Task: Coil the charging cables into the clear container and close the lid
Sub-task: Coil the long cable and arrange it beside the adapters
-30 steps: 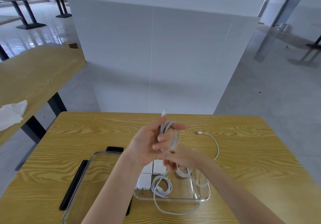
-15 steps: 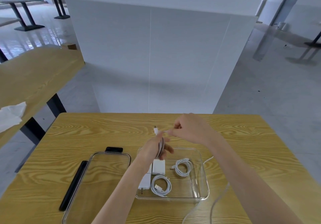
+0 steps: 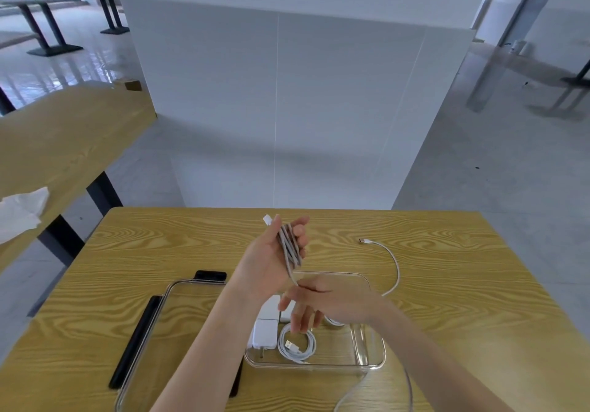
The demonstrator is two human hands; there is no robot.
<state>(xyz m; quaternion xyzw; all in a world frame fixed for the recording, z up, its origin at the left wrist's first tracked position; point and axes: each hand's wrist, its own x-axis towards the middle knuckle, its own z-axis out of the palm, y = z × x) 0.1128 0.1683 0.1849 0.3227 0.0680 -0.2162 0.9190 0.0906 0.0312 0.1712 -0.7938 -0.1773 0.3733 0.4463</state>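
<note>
**Cable wound on the left hand above the container**

A lid (image 3: 143, 341) is seen at 9 o'clock of the container (image 3: 367, 347) on the desk (image 3: 479, 300). A cable (image 3: 289, 247) is looped around the left hand (image 3: 271, 261), fingers half curled. Its strand is pinched by the right hand (image 3: 322, 300). The loose end lies at 2 o'clock.

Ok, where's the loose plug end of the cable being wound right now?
In the head view the loose plug end lies on the wooden table, to the right of the left hand and beyond the clear container's far right corner.
</note>
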